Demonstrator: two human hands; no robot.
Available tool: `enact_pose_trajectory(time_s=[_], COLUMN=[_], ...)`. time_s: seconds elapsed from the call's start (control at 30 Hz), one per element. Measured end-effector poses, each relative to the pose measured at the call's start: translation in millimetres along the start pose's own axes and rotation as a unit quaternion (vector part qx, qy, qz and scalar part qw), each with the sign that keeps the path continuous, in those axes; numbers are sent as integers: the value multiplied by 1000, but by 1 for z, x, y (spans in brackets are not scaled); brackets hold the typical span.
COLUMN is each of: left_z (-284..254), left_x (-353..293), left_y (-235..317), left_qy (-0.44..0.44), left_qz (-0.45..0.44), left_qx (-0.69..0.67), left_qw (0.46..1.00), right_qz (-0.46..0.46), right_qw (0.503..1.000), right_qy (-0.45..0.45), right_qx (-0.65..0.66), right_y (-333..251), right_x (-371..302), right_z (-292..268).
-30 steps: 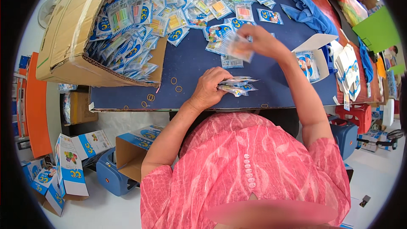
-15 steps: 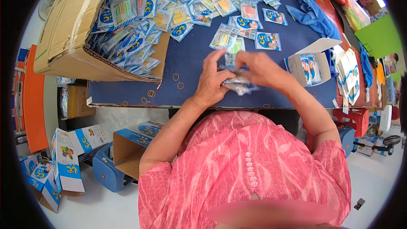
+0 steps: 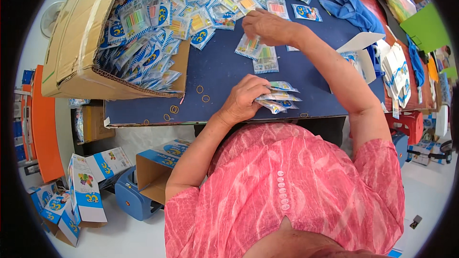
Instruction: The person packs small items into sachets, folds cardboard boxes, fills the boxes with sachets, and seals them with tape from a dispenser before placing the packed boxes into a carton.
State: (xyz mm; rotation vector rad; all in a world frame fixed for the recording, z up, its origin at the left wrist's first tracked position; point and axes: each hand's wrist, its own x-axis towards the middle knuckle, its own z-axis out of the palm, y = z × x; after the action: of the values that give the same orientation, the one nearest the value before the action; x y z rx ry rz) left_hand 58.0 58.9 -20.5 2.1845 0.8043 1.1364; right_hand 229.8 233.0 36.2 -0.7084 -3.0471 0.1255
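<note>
My left hand (image 3: 245,99) grips a small stack of flat clear packets (image 3: 279,98) with blue printed edges, held just above the near edge of the blue table (image 3: 220,74). My right hand (image 3: 263,26) reaches forward over the table and pinches a packet (image 3: 249,47) at its top. A second loose packet (image 3: 266,61) lies right beside it on the table. Many more of the same packets spill from a tipped cardboard box (image 3: 81,43) across the far left of the table.
Several rubber bands (image 3: 203,93) lie near the table's front edge. An open white carton (image 3: 358,55) with packets stands to the right, a blue cloth (image 3: 351,9) behind it. Printed cartons (image 3: 88,186) and a blue stool (image 3: 129,200) sit on the floor at the left.
My right hand left the stack it was touching in my left hand and reached forward to a loose packet on the table. My left hand stayed put with the stack.
</note>
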Motion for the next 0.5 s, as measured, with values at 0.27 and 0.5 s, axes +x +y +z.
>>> enact_pose_trajectory(time_s=[0.27, 0.5], left_z=[0, -1], left_x=[1, 0], left_y=[3, 4], left_qy=[-9, -9], left_qz=[4, 2], left_qx=[-15, -15], left_qw=[1000, 1000], right_qz=[-4, -36], right_qw=[998, 990], right_qy=[-64, -132], right_qx=[-3, -18], right_y=[6, -7], right_x=[3, -7], right_z=[6, -11])
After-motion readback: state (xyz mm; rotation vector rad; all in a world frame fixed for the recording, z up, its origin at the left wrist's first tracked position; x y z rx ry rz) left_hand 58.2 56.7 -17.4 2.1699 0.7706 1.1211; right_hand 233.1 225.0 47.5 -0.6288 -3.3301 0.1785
